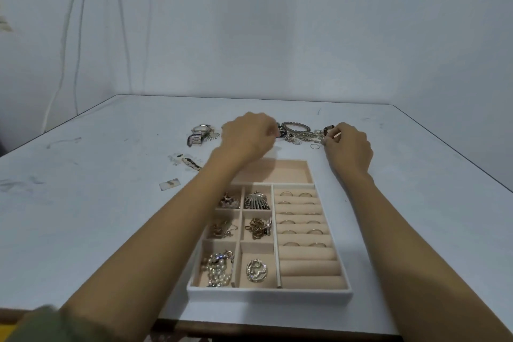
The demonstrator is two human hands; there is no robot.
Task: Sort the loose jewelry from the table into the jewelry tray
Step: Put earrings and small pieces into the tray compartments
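Loose jewelry lies in a line across the middle of the frame on the white table (pixel 83 203), above the jewelry tray (pixel 269 291). At its left end a metal watch (pixel 199 134) lies on its side with a small fan-shaped piece (pixel 214 136) touching it. Below these, apart from the rest, lie a patterned strip (pixel 189 162) and a small pale rectangular piece (pixel 170 184).

Right of the watch, the left hand (pixel 249 133) hovers knuckles-up with its fingers curled down at the left end of a tangled pile (pixel 304 136) of chains and thin rings. The fingertips are blurred, so I cannot tell whether it holds anything. A beaded bangle (pixel 295 127) lies on the upper part of the pile, and one thin ring (pixel 314 146) sits just below it.

At the pile's right end, the right hand (pixel 348 147) has its fingers curled, thumb and forefinger pinching a small piece of the pile.

The tray sits in the lower centre, between the forearms, with the left forearm crossing its upper left corner. Its six small left compartments hold a fan-shaped pendant (pixel 256 201), a gold chain (pixel 258 228), pearls (pixel 219 269), a round brooch (pixel 256 271) and other pieces. Rings (pixel 301 221) stand in the padded rolls on the right.
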